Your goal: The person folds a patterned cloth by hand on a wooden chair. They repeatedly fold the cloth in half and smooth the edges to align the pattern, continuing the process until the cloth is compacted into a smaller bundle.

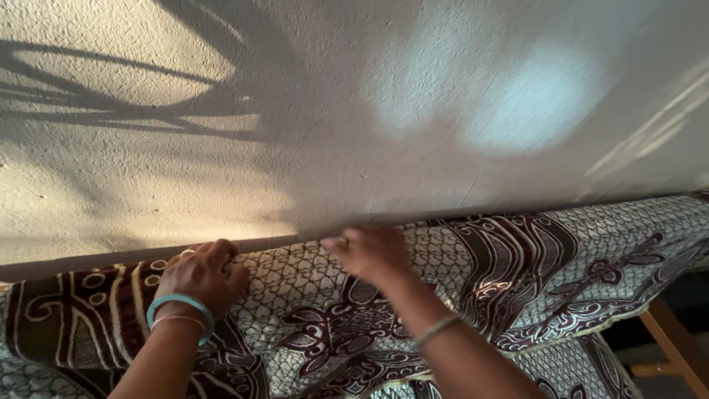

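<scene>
Nearest to us, our two forearms rise from the bottom edge of the view. On our left wrist sit a light blue bangle (179, 303) and a thin pale one just below it; on our right wrist is a slim silvery bracelet (437, 329).

Beyond the wrists, our left hand (203, 275) lies knuckles up on the patterned cloth (517, 258), its fingers curled together and pressed into the fabric near its far edge; we cannot tell whether they pinch a fold or only push on it. A ring shows on one of its fingers. Our right hand (369, 251) is blurred, its fingers bunched together at the cloth's upper edge, touching it; whether they grip the fabric is unclear.

The cloth is a printed wrapper in dark maroon, black and white, with net-like white patches and swirling dark motifs. It stretches across the whole width of the view, hangs down toward us in folds, and meets the wall along its far edge. At the lower right, under the hanging cloth, a piece of wooden frame (676, 343) shows.

Farthest off, the rough plastered wall (354, 111) fills the upper half, warm light on its left side, a paler patch to the right, and curved dark shadows (140, 96) across the upper left.
</scene>
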